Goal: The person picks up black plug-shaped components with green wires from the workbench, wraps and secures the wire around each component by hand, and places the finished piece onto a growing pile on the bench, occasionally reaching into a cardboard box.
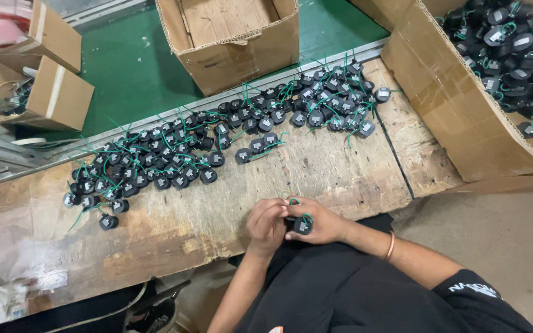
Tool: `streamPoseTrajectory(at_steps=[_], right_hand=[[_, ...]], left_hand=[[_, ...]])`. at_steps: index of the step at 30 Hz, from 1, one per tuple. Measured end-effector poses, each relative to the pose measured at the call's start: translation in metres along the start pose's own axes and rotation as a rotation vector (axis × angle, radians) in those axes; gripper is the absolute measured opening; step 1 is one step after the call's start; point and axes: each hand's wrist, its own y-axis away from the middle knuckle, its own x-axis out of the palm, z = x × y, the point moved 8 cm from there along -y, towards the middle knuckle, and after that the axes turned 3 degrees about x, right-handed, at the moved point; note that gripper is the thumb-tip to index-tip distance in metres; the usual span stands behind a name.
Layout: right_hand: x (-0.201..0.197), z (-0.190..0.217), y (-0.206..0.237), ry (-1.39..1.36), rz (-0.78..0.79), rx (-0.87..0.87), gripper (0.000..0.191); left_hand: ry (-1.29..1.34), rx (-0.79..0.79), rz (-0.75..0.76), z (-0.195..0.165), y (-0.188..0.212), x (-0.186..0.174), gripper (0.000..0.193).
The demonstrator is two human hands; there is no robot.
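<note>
From my feed, the right hand pinches a small black plastic round part with green wire leads; the left hand curls closed on its wire. I'd say it's light and rigid, so grip the body, since those thin leads bend.

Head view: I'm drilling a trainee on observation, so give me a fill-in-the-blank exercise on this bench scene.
1. The right hand holds a small black part with a ____ wire.
2. The loose parts lie in a band on the worn ____ bench.
3. The box at the right is ____ with black parts.
4. The box beyond the bench, on the green surface, is ____.

Missing words: green; wooden; filled; empty
</note>
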Motion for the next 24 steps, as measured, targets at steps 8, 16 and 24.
streamPoseTrajectory(at_steps=[8,16,24], right_hand=[[-0.005,0.021,-0.012,0.018,-0.119,0.065,0.029],[-0.011,0.004,-0.007,0.005,-0.207,0.122,0.029],[-0.016,-0.007,0.0,0.0,-0.196,0.162,0.037]], left_hand=[[-0.232,0.082,-0.09,-0.017,0.025,-0.016,0.025],[-0.312,-0.422,0.345,0.002,0.024,-0.015,0.03],[0.016,-0.283,0.399,0.01,0.01,-0.011,0.028]])
